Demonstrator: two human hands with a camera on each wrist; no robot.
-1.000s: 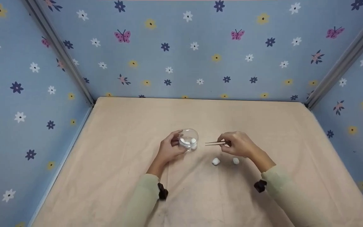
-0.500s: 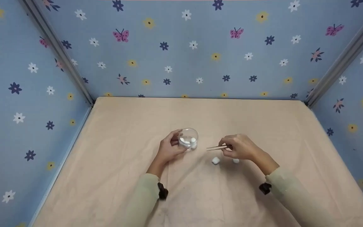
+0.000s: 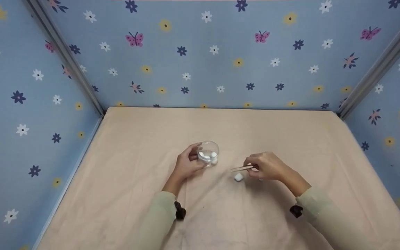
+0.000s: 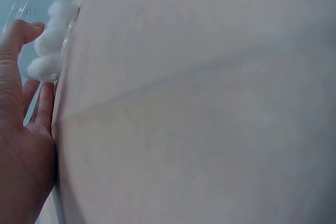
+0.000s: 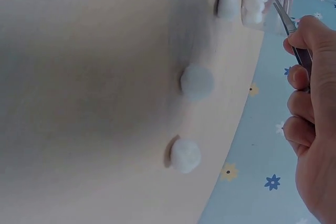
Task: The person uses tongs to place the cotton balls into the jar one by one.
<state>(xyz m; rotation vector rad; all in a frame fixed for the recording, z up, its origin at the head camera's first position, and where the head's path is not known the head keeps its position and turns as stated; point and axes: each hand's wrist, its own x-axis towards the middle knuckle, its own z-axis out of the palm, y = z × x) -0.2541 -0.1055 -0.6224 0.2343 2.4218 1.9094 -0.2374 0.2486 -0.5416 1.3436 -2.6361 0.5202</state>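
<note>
My left hand point(image 3: 188, 162) holds a clear round jar point(image 3: 208, 147) upright on the cloth, thumb and fingers around its side. Several white cotton balls lie inside the jar, plain in the left wrist view, where one cotton ball point(image 4: 50, 41) shows behind the thumb. Above the table, my right hand point(image 3: 267, 166) pinches metal tweezers point(image 3: 242, 168) that point left, tips slightly apart with nothing between them. A loose cotton ball point(image 3: 238, 177) lies just below the tips. The right wrist view shows two more, a middle cotton ball point(image 5: 197, 82) and a nearer cotton ball point(image 5: 185, 155).
A beige cloth point(image 3: 144, 139) with light creases covers the table. Blue flowered panels point(image 3: 200, 52) stand at the back and both sides, with grey metal posts point(image 3: 377, 64) in the corners.
My right hand has moved down and slightly right with the tweezers, bringing the tips nearer the loose cotton ball and covering most of another. The left hand and jar stay put.
</note>
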